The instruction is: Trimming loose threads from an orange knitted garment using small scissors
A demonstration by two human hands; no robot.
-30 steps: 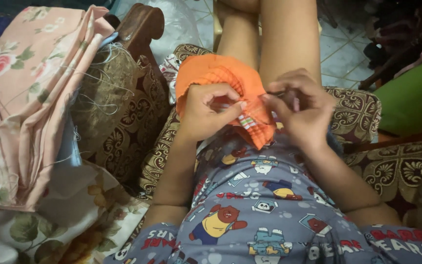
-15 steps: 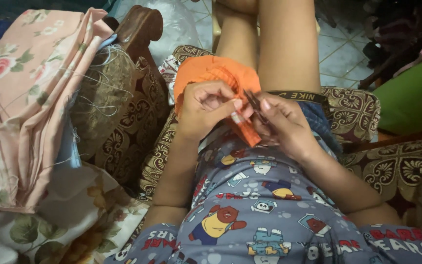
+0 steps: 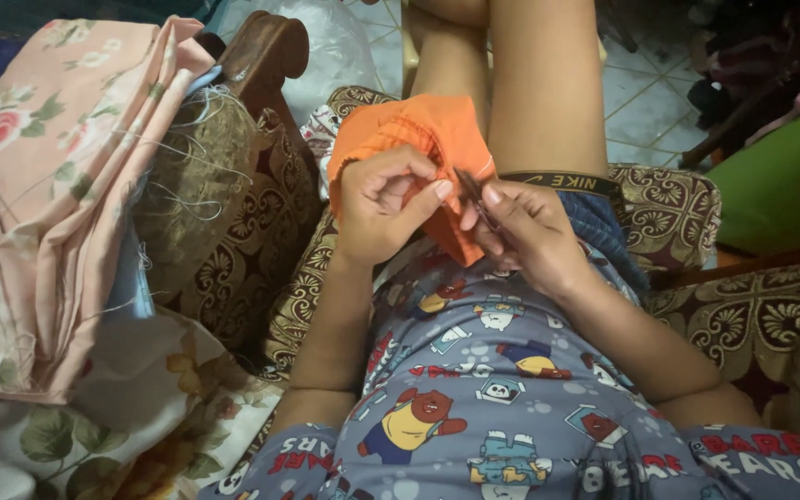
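The head view looks down on a seated person's lap, where both hands meet over a soft orange cloth garment with a gathered edge [image 3: 423, 139]. It is draped over the left hand [image 3: 386, 206] and lies at about 12 o'clock from the person's patterned grey shirt [image 3: 483, 389]. The left fingers [image 3: 437, 188] are curled, with the thumb pressed onto a fold of the orange cloth to pinch it taut. The right hand [image 3: 530, 231], just at 3 o'clock of the left, has its fingers pressed together around a thin dark tool [image 3: 474, 194], perhaps small snips or a seam cutter; its exact kind is too small to tell. The tip of the tool touches the cloth's edge between the two thumbs.

To do this step well, I judge the fold should be kept stretched flat over the left fingers, the tip kept shallow and angled away from the skin, and only thread caught, not weave.

As for containers, a green plastic tub or bin [image 3: 775, 176] shows at 3 o'clock; its inside is hidden. At 9 o'clock, a pink floral fabric [image 3: 57, 167] lies heaped over a carved wooden sofa arm [image 3: 266, 65] with loose white threads [image 3: 187, 148] beside it.
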